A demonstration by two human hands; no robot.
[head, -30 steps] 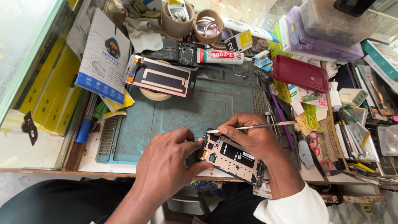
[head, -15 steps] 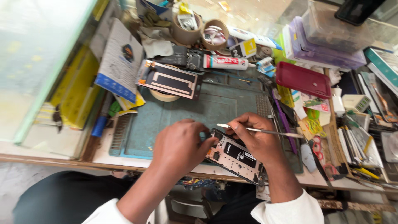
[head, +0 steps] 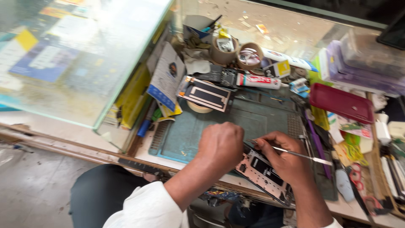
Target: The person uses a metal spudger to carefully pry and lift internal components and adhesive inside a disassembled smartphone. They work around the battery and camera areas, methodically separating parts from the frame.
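A cluttered workbench (head: pixel 126 126) carries a teal work mat (head: pixel 236 122) beside a glass case (head: pixel 76 63). Nearest, an opened phone (head: pixel 265 171) lies at the bench edge under both hands. The left hand (head: pixel 221 145) arches over its top end, fingers curled down onto it. The right hand (head: pixel 284 158) pinches thin tweezers (head: pixel 301 155) between thumb and fingertips, tip at the phone. Beyond the fingers lies a glue tube (head: pixel 258 81); farther back, a cardboard cup (head: pixel 223 50) holds small parts and a tape roll (head: pixel 249 55) rings coiled wire.

Cluttered wooden workbench (head: pixel 63 141) under daylight, glass display case (head: pixel 84 63) at left, grey concrete floor (head: pixel 33 190) below, dusty glass counter top (head: pixel 261 17) behind.
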